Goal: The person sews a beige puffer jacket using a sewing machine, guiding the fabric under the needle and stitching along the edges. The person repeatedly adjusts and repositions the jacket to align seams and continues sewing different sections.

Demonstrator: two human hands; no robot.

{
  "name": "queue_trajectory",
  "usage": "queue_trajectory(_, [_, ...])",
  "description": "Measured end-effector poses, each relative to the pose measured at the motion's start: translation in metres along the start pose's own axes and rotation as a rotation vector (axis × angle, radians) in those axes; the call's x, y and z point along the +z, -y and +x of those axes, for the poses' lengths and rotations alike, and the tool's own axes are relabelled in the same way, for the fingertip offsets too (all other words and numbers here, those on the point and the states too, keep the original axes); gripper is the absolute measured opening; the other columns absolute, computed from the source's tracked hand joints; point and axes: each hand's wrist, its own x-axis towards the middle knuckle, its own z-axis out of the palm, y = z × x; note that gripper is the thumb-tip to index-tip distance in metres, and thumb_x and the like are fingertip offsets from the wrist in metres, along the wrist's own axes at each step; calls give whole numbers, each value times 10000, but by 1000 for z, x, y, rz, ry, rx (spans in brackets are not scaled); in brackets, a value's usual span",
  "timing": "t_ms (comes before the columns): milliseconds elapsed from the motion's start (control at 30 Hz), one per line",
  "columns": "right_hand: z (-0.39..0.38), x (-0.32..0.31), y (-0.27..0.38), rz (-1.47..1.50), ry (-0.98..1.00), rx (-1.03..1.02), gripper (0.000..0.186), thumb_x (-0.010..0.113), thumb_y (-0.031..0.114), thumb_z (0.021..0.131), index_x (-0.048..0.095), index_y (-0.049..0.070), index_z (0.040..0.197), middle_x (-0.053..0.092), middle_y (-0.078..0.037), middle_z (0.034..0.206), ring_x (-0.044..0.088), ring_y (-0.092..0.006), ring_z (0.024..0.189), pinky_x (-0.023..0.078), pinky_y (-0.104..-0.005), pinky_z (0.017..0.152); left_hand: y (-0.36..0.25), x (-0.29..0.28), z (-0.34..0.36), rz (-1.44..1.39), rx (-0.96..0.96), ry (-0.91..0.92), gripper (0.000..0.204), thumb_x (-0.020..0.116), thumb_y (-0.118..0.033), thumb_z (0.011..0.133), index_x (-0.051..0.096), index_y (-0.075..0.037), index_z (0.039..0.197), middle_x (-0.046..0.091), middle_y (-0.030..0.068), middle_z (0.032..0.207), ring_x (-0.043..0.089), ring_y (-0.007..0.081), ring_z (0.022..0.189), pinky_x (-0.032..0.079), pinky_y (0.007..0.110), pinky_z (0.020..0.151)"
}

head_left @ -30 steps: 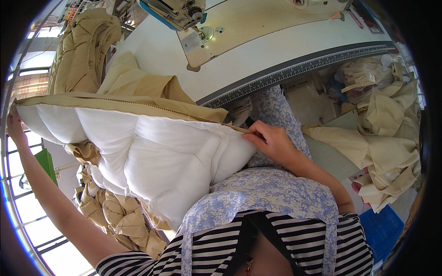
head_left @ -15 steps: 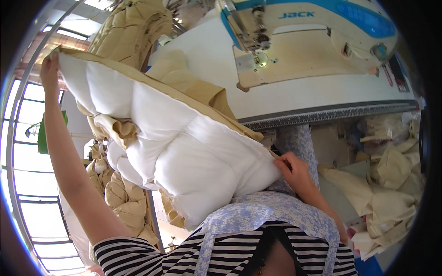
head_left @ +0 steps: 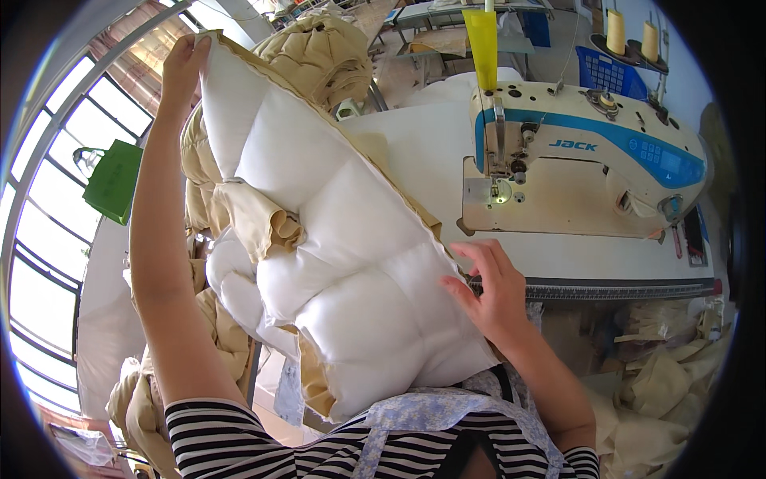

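A quilted padded garment piece [head_left: 319,215], white and puffy inside with tan fabric along its edge, hangs slanting across my front. My left hand [head_left: 186,64], raised high at the far left, pinches its upper corner. A tan fabric flap [head_left: 259,217] sticks out from its left side. My right hand [head_left: 491,287] is beside the lower part of the long tan edge, fingers spread and holding nothing. The garment's lower end rests against my blue floral apron [head_left: 415,409]; its tan outer side is mostly hidden.
A white and blue sewing machine [head_left: 590,152] stands on the white table [head_left: 415,136] at right, with a ruler strip [head_left: 598,289] along the near edge. Tan padded garments [head_left: 319,60] are heaped behind and at left. Cream fabric pieces [head_left: 658,391] lie lower right. A green bag [head_left: 114,182] hangs by the windows.
My right hand has let go of the garment's lower edge and moved up, fingers spread. My left hand still holds the upper corner. The whole view has shifted, showing more of the room beyond.
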Motion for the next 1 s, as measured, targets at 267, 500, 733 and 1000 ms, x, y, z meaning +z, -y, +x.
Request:
queue_trajectory(267, [82, 49, 18, -26, -89, -154, 241, 790, 147, 825, 631, 61, 984, 626, -57, 820, 614, -226, 699, 485, -337, 617, -6, 2, -5, -89, -37, 8, 274, 588, -264, 1024, 618, -14, 1131, 656, 13, 1004, 587, 83, 914, 456, 238, 837])
queue_trajectory(500, [59, 15, 64, 915, 379, 448, 182, 737, 129, 916, 683, 19, 1050, 580, 64, 779, 480, -40, 713, 394, -208, 659, 5, 9, -8, -71, -74, -51, 278, 615, -242, 1004, 628, 3, 1136, 685, 26, 978, 601, 81, 850, 474, 234, 783])
queue_trajectory(733, [63, 9, 77, 194, 39, -210, 148, 778, 70, 871, 669, 38, 966, 594, 36, 767, 502, -44, 684, 404, -232, 592, -1, 12, -11, -132, -55, -45, 289, 624, -251, 984, 645, 6, 1113, 699, 43, 961, 610, 94, 852, 482, 248, 792])
queue_trajectory(1000, [56, -13, 99, 723, 420, 360, 248, 734, 212, 922, 695, 15, 1068, 638, -43, 795, 535, -103, 640, 442, -250, 604, -10, 20, -16, -118, -56, -7, 233, 593, -236, 1026, 630, -28, 1124, 655, -34, 917, 538, 35, 773, 444, 209, 714])
